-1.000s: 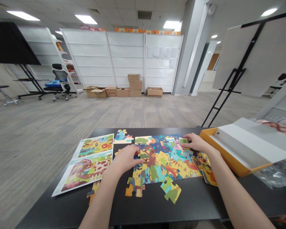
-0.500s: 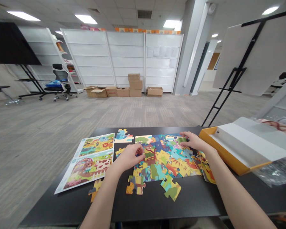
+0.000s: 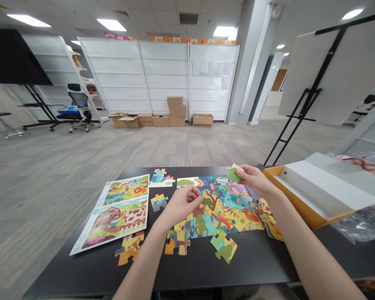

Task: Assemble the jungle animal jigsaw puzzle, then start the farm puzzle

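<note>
Colourful puzzle pieces (image 3: 234,202) lie in an overlapping heap on the black table. My right hand (image 3: 253,179) pinches a green and cream puzzle piece (image 3: 233,173), raised over the heap's far right part. Over the heap's left part, my left hand (image 3: 187,202) has its thumb and fingers closed on a brown and green puzzle piece (image 3: 209,200), which looks tilted. Joined blue elephant pieces (image 3: 158,178) lie beyond my left hand. Nearer me are a giraffe-patterned group (image 3: 129,248), a brown and yellow group (image 3: 178,242) and a green group (image 3: 225,246).
A printed picture sheet (image 3: 112,216) lies on the left of the black table (image 3: 187,271). At the right stand an open yellow box (image 3: 303,200) with a white inside and a clear plastic bag (image 3: 359,225). A small separate piece (image 3: 159,201) lies beside the sheet.
My right hand has lifted the green and cream piece off the heap. My left hand has moved right, and the brown and green piece has shifted right with it.
</note>
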`<action>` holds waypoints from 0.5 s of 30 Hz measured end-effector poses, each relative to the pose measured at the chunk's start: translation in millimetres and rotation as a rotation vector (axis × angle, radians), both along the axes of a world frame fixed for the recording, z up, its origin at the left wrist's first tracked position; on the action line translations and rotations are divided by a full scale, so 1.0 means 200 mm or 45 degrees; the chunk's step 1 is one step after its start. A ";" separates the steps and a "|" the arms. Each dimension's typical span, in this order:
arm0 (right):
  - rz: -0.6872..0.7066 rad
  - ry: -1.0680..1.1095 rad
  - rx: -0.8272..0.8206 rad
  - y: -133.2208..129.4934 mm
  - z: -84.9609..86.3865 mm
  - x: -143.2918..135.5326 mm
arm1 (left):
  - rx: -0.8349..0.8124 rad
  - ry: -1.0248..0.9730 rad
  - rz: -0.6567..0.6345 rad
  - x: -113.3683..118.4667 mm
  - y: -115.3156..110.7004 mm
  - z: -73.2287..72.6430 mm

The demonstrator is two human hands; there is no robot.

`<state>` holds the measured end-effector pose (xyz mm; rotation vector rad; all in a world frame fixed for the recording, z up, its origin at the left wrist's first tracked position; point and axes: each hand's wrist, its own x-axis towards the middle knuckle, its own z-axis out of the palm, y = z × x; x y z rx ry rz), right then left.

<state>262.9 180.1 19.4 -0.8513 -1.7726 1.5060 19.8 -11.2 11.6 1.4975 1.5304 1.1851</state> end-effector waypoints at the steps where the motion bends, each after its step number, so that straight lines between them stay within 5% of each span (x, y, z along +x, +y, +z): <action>1: 0.063 0.016 -0.026 -0.04 0.01 -0.04 | -0.013 -0.031 0.006 0.01 0.01 0.00; 6: 0.215 -0.064 -0.006 -0.19 0.00 -0.20 | -0.038 -0.101 0.017 0.05 0.05 -0.02; 15: 0.125 -0.095 0.042 -0.22 -0.06 -0.24 | -0.042 -0.108 0.000 0.05 0.07 -0.05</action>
